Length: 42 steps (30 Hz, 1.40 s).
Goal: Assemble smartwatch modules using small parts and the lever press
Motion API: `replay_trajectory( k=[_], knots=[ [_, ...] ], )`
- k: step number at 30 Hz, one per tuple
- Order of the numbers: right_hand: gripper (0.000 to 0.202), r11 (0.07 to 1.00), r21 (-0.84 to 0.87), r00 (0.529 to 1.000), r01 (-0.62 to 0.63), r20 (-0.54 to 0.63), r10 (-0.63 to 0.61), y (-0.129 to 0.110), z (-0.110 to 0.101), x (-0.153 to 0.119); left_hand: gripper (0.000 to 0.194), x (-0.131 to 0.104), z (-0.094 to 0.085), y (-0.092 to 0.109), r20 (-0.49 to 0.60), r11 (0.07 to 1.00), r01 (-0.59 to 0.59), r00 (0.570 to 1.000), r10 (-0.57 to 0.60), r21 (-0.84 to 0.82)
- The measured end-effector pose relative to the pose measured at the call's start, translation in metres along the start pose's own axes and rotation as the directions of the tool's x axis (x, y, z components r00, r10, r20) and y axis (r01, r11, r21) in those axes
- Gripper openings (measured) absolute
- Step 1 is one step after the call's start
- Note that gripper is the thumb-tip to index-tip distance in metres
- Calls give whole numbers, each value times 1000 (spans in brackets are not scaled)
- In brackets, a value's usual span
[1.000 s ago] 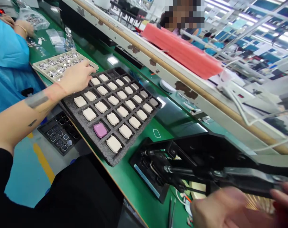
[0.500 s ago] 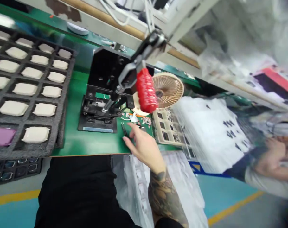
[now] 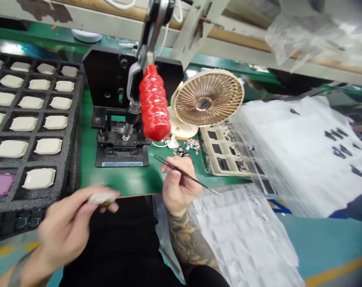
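Note:
My left hand [image 3: 69, 227], smeared by motion, pinches a small off-white casing [image 3: 101, 198] at the bench's front edge. It resembles the pale casings [image 3: 39, 178] in the foam tray [image 3: 63, 185] beside it. My right hand [image 3: 181, 183] is closed around dark tweezers [image 3: 185, 174], whose tips point up and left over the green bench top [image 3: 121, 181]. Behind both hands stands a black hand press [image 3: 122, 153] with a red ribbed handle [image 3: 155, 105]. Small parts [image 3: 192, 146] lie scattered beyond my right hand.
A cream fan [image 3: 209, 97] stands behind the right hand. To its right is a divided parts box [image 3: 228, 172], then white sheets [image 3: 306, 151] bearing small dark pieces. Clear plastic trays [image 3: 246, 223] sit below the bench edge. One tray pocket holds a purple piece [image 3: 0, 184].
My left hand has come into view with the off-white casing. My right hand has picked the tweezers up from the bench top. The head view has shifted; the press handle appears further left.

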State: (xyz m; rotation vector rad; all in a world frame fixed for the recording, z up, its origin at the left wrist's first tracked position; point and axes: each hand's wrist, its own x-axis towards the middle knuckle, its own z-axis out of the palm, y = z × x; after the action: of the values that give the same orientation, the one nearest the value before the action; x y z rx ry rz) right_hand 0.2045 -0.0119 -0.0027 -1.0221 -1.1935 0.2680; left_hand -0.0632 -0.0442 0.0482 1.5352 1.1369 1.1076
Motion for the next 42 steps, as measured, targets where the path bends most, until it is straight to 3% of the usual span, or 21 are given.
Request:
replay_trajectory(
  k=[3, 5, 7, 16, 22, 31, 35, 38, 40, 42],
  knots=[
    [24, 999, 33, 998, -20, -57, 22, -4, 18, -11, 31, 36, 44, -21, 127, 946, 204, 976, -177, -253],
    [29, 994, 72, 996, -86, 14, 85, -5, 20, -20, 37, 51, 62, -32, 159, 913, 271, 960, -232, -305],
    [30, 990, 80, 987, -118, 116, 109, -4, 17, -28, 39, 53, 70, -39, 141, 929, 271, 960, -242, -253],
    [25, 998, 52, 984, -34, 178, 24, 2, 18, -38, 36, 40, 68, -41, 109, 947, 246, 968, -228, -206],
    [17, 980, 39, 966, -195, 181, 185, -1, 16, -37, 38, 40, 68, -43, 73, 968, 190, 981, -180, -167],
    [17, 974, 84, 967, -211, 167, 195, -2, 17, -37, 39, 40, 68, -43, 86, 958, 213, 976, -199, -190],
    [11, 884, 227, 901, -408, 258, 349, -1, 14, -27, 43, 39, 64, -44, 125, 954, 204, 976, -179, -219],
    [7, 829, 316, 848, -461, 431, 308, 1, 10, -22, 48, 39, 63, -45, 149, 930, 214, 973, -176, -298],
    [13, 857, 332, 877, -394, 415, 243, 2, 10, -22, 46, 40, 65, -44, 121, 906, 235, 971, -204, -353],
    [15, 905, 294, 937, -308, 260, 234, 2, 11, -22, 41, 41, 66, -41, 79, 886, 241, 970, -228, -397]
  ],
)
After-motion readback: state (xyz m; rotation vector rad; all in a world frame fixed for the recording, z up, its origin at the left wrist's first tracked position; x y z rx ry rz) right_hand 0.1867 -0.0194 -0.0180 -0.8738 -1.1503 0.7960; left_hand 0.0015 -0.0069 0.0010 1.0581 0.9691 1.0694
